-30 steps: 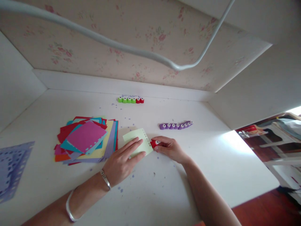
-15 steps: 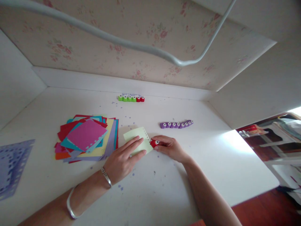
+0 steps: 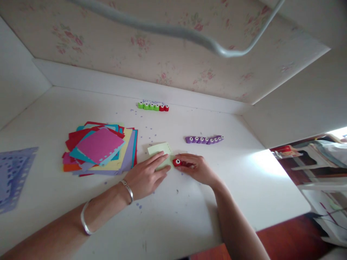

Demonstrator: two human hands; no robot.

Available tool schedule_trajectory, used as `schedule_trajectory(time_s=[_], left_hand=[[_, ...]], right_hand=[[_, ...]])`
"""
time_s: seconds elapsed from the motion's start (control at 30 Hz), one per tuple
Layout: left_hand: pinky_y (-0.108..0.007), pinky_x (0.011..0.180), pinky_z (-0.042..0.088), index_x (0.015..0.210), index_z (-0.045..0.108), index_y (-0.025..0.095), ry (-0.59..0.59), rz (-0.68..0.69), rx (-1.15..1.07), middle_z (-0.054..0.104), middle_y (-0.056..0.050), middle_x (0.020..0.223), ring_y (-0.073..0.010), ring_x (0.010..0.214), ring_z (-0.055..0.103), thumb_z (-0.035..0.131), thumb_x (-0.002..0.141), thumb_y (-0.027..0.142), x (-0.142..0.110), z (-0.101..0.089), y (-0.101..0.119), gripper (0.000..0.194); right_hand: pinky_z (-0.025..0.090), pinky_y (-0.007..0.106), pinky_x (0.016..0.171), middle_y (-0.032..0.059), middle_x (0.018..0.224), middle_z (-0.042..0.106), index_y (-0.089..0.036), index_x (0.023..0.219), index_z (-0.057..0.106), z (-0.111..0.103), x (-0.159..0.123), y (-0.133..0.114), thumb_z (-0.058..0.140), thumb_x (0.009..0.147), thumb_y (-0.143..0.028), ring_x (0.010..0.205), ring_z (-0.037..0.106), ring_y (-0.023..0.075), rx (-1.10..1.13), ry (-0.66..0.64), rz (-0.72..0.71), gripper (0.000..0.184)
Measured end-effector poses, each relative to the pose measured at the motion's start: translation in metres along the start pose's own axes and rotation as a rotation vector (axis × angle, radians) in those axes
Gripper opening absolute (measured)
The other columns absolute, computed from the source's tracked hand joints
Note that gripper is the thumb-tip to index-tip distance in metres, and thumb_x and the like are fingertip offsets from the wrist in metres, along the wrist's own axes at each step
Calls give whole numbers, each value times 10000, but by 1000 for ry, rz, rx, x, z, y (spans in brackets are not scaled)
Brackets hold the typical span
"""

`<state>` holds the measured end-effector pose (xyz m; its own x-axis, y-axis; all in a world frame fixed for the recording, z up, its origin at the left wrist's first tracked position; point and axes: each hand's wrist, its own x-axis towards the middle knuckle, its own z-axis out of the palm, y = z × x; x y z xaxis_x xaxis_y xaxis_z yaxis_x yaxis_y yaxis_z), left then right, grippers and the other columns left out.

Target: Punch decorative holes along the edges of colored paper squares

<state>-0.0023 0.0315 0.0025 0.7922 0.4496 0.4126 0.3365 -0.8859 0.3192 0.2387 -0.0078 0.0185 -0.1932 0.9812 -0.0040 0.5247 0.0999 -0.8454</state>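
One right hand [image 3: 197, 169] pinches one red punch [image 3: 177, 162] between fingers, beside seven purple punches [image 3: 204, 140].

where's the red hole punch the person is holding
In the head view, the red punch is near the middle of the desk, in the right hand, at the right edge of the pale green paper.

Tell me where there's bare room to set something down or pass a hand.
Widest patch: between the right forearm, purple row and right edge of the table. Another runs from the paper stack to the back panel. Between left forearm and right forearm: open, with specks. Crowded: the left hand, right hand, pale green sheet and red punch.
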Motion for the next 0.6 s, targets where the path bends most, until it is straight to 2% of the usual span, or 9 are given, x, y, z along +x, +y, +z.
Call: schedule_trajectory(time_s=[0.17,0.27,0.43,0.6], left_hand=[[-421,1076,397,1142,644,152,-20,-15,-14,508,-134,1350,-257,1337,364,489,921,227,-2,3,0,280],[-399,1079,387,1149,645,151,-35,-37,-2,542,-132,1312,-242,1316,394,465,933,228,-4,5,-1,291],[-409,1078,373,1150,645,158,-37,-59,-1,546,-127,1307,-240,1288,424,456,937,248,-6,8,-1,298],[-422,1052,392,1144,639,162,-41,-60,-16,544,-122,1306,-246,1275,433,477,926,251,-7,9,-2,286]], right_hand=[[556,272,640,65,1070,688,-226,1071,702,-6,7,-7,560,877,-374,770,655,161,0,-6,103,282],[547,271,675,45,960,711,-228,988,727,-12,12,-13,570,871,-362,763,652,158,-28,-92,117,238],[535,286,743,30,961,710,-249,986,727,-20,14,-23,563,873,-354,829,653,167,-85,-201,149,226],[538,302,766,43,962,710,-235,967,728,-17,14,-28,575,862,-398,868,658,183,-58,-209,196,247]])
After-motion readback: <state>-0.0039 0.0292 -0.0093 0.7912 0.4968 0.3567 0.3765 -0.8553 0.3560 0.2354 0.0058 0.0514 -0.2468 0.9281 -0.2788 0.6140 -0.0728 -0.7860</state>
